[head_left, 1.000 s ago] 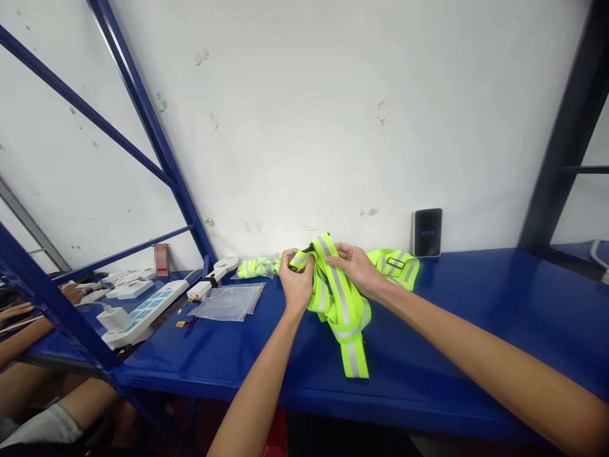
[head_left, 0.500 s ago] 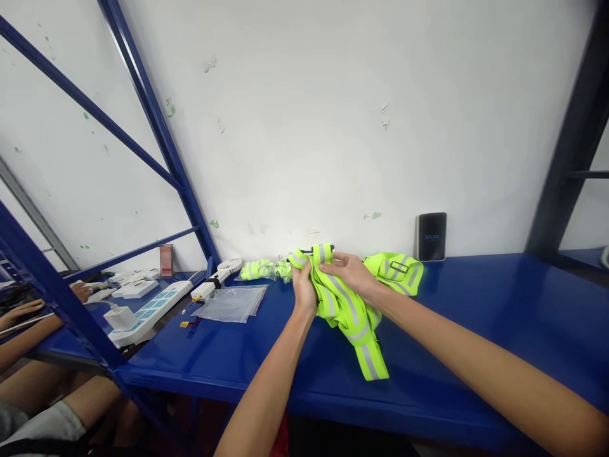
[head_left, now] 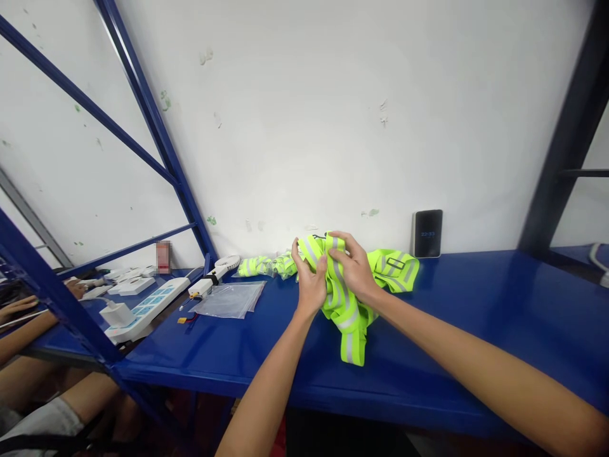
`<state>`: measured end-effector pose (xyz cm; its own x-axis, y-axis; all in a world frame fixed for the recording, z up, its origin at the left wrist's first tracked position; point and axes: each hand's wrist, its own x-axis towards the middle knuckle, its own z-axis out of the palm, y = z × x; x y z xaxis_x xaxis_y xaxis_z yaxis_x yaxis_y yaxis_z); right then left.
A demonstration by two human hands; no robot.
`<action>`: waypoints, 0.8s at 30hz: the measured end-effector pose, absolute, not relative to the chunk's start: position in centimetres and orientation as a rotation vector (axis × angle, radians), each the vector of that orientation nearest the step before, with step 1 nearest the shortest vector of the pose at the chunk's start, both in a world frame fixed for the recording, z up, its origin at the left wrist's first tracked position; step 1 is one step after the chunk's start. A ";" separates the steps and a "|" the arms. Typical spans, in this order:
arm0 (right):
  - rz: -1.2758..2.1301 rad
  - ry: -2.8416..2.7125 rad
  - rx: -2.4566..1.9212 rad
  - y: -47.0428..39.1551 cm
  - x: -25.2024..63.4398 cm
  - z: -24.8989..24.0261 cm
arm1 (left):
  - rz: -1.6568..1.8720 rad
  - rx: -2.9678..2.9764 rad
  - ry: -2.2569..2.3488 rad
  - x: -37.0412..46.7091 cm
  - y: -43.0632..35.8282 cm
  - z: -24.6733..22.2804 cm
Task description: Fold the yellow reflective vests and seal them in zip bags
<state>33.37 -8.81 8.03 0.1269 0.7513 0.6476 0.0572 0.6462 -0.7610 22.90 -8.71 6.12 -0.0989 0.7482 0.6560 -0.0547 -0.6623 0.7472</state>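
A neon-yellow reflective strap (head_left: 349,317) with a silver stripe is bunched between my hands, its loose end hanging down toward the blue table. My left hand (head_left: 311,289) grips the bunch from the left, thumb raised along the strap. From the right, my right hand (head_left: 356,270) pinches an upper fold between thumb and fingers. A dark bit shows at the top of the bunch, mostly hidden by the folds. Right behind my right hand lies more yellow strap (head_left: 408,274) with a black buckle (head_left: 396,263); whether it joins the held part, I cannot tell.
Bagged yellow straps (head_left: 257,266) lie by the wall, left of my hands. Nearer are clear plastic bags (head_left: 231,299), a small white fan (head_left: 227,261) and a wired connector (head_left: 183,320). A power strip (head_left: 155,308) crosses beside the blue frame post (head_left: 52,285). A digital clock (head_left: 427,235) stands right.
Both hands have drawn closer together and shifted slightly right with the strap. Its hanging end has swung left and now points more straight down.
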 end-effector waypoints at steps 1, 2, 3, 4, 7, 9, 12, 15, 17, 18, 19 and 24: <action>0.593 -1.337 -0.785 -8.7 33.3 8.1 | 1.824 1.624 0.765 22.9 -8.7 6.1; 0.608 -1.308 -0.821 -8.6 33.1 8.2 | 1.852 1.641 0.802 23.0 -8.7 6.1; 0.625 -1.288 -0.852 -8.5 32.9 8.1 | 1.890 1.669 0.865 23.0 -8.7 6.0; 0.641 -1.274 -0.879 -8.5 32.7 8.1 | 1.926 1.711 0.942 22.9 -8.6 5.8; 0.724 -1.192 -0.938 -8.4 32.2 8.1 | 1.934 1.916 1.098 22.5 -8.4 5.4; 0.827 -1.101 -0.951 -8.2 32.1 8.1 | 1.867 2.091 1.092 21.8 -8.3 5.3; 0.931 -1.035 -0.970 -8.0 32.4 8.2 | 1.719 2.370 1.067 20.6 -7.9 5.7; 0.845 -1.092 -1.032 -8.1 32.9 8.5 | 1.564 2.528 1.095 19.6 -7.5 6.4; 0.714 -1.232 -1.040 -8.4 33.2 8.8 | 1.468 2.552 1.096 19.1 -7.2 6.7; 0.652 -1.332 -1.028 -8.7 33.3 9.0 | 1.423 2.553 1.082 18.9 -7.2 6.7; 0.602 -1.438 -1.006 -8.9 33.3 9.1 | 1.385 2.549 1.061 18.8 -7.1 6.7; 0.685 -1.749 -0.811 -9.3 33.9 9.0 | 1.332 2.372 0.957 18.6 -7.2 6.0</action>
